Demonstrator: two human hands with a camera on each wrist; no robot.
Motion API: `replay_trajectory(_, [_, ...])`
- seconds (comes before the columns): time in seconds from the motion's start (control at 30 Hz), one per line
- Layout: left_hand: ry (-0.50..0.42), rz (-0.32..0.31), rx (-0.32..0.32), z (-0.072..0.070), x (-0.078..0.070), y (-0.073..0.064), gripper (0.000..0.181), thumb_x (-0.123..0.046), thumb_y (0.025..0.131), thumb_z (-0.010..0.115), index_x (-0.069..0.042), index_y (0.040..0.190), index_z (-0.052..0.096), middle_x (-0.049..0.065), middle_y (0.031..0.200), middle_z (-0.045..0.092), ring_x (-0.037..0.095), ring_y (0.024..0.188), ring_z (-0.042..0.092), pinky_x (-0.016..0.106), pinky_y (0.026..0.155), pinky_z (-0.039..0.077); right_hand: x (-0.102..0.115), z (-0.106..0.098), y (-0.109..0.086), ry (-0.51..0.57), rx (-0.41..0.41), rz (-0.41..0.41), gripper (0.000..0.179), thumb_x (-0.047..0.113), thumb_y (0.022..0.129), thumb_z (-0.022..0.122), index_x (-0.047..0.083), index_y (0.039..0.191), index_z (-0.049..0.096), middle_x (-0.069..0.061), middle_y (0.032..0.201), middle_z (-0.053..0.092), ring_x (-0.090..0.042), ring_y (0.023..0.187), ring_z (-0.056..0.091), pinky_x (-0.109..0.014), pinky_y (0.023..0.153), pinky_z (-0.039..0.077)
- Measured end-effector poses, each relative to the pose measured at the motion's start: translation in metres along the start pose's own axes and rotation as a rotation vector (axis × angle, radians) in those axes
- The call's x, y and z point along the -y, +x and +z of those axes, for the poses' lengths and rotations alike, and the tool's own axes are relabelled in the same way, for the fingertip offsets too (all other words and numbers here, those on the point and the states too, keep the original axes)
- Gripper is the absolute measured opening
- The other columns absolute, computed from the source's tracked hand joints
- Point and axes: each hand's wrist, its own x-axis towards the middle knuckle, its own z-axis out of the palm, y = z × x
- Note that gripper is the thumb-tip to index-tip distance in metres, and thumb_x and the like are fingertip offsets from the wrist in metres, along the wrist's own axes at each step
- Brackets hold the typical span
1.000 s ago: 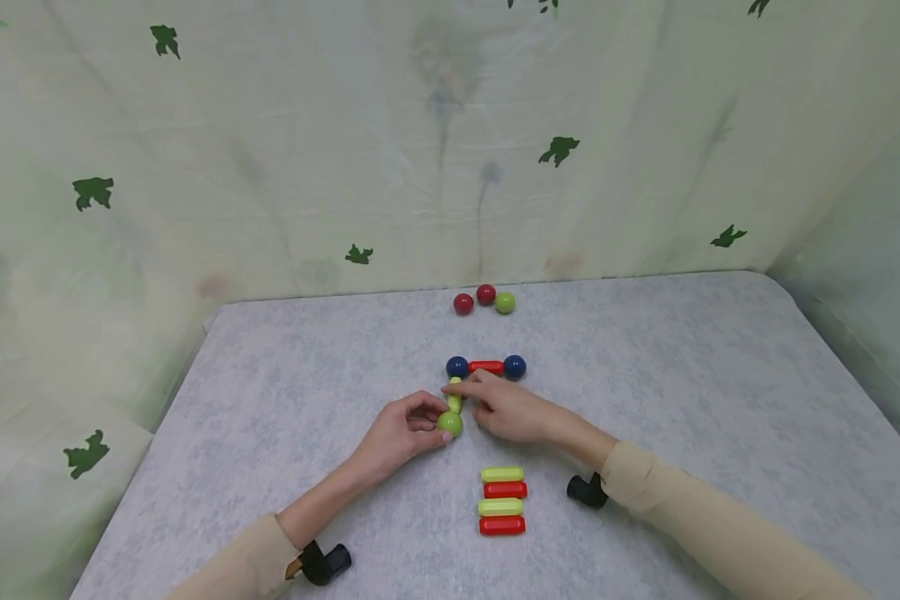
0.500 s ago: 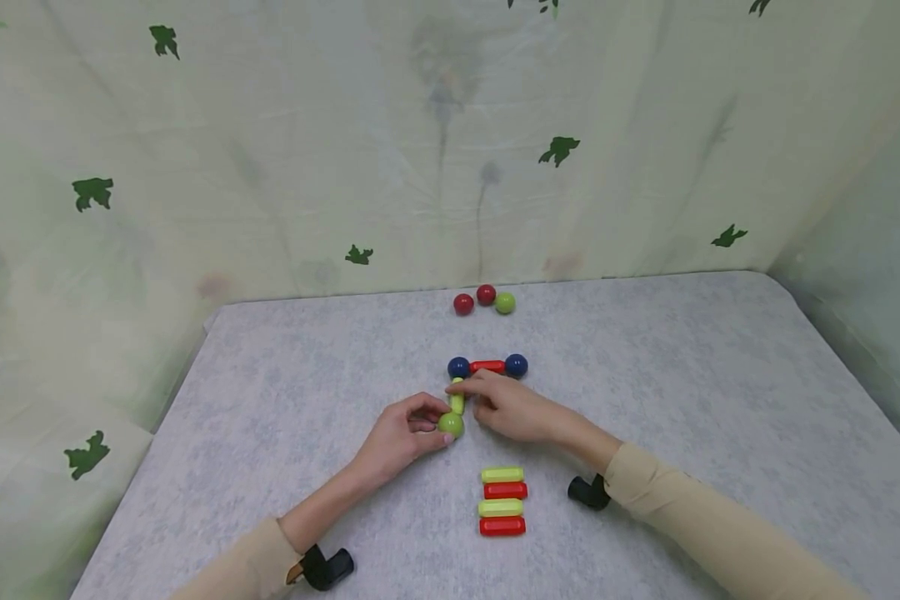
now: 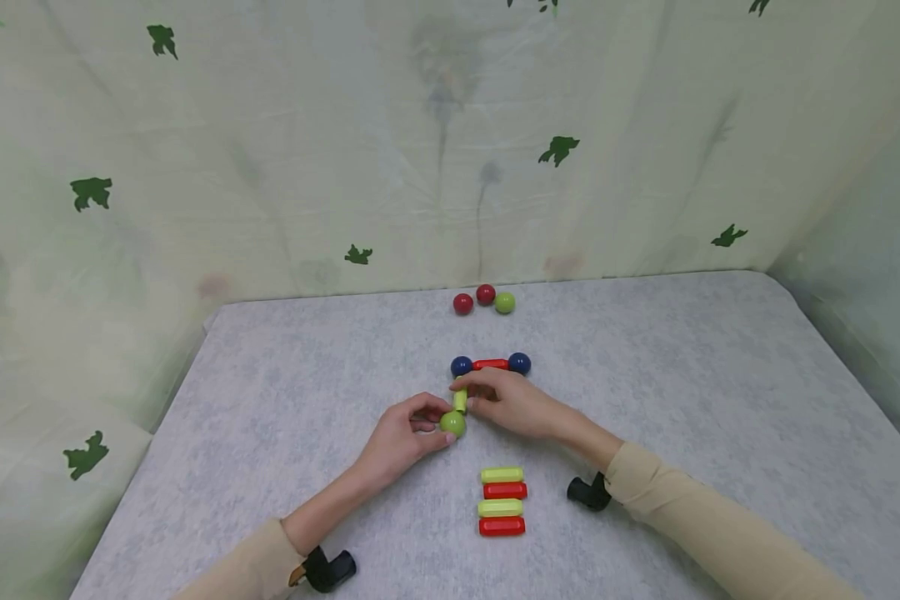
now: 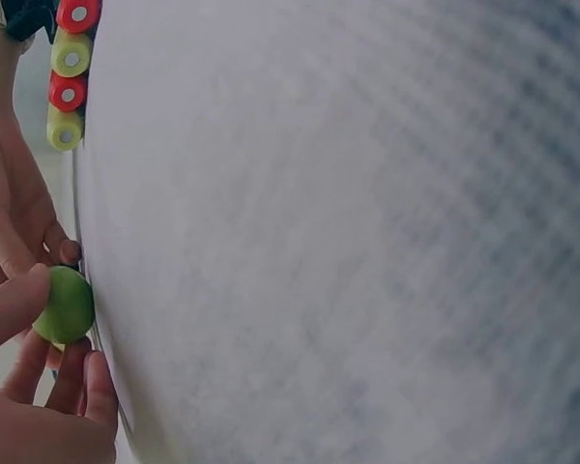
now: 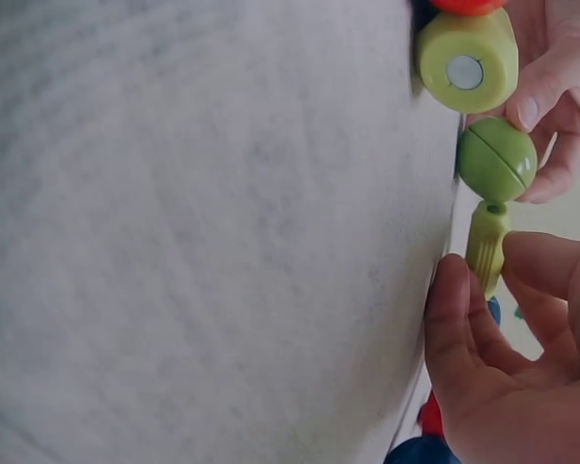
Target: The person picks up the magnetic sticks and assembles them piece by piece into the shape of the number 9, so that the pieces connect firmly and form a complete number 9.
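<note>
My left hand (image 3: 397,439) pinches a green ball (image 3: 453,424) between thumb and fingers at mid-table. Just beyond the ball, a yellow-green magnetic rod (image 3: 461,402) points away from me, its near end right at the ball. My right hand (image 3: 515,406) holds this rod between thumb and fingertips, as the right wrist view shows with the rod (image 5: 488,247) in line with the ball (image 5: 498,159). At its far end lies a blue ball (image 3: 461,367), joined by a red rod (image 3: 491,364) to a second blue ball (image 3: 520,363).
Closer to me, several red and yellow-green rods (image 3: 502,500) lie in a stack of rows. Near the table's (image 3: 307,358) back edge sit two red balls (image 3: 462,304) and a green ball (image 3: 505,302). A patterned cloth (image 3: 285,150) hangs behind.
The right hand's index finger lay across the rod before; now its thumb and fingers grip the rod. The rods and balls in the middle have shifted slightly right with both hands.
</note>
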Motion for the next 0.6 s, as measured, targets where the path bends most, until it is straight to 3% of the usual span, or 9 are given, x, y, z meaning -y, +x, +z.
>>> replay_trajectory(0.6, [0.047,0.003,-0.012,0.0031,-0.0032,0.0021,0.028,-0.012,0.082,0.080,-0.017,0.106,0.068,-0.002,0.101,0.064,0.016,0.091,0.060,0.035,0.084,0.050,-0.0013,-0.0012,0.0040,-0.013,0.025,-0.012,0.030,0.008,0.096,0.062,0.013,0.126,0.064,0.002,0.098,0.060,-0.014,0.086,0.054,-0.032,0.075,0.047])
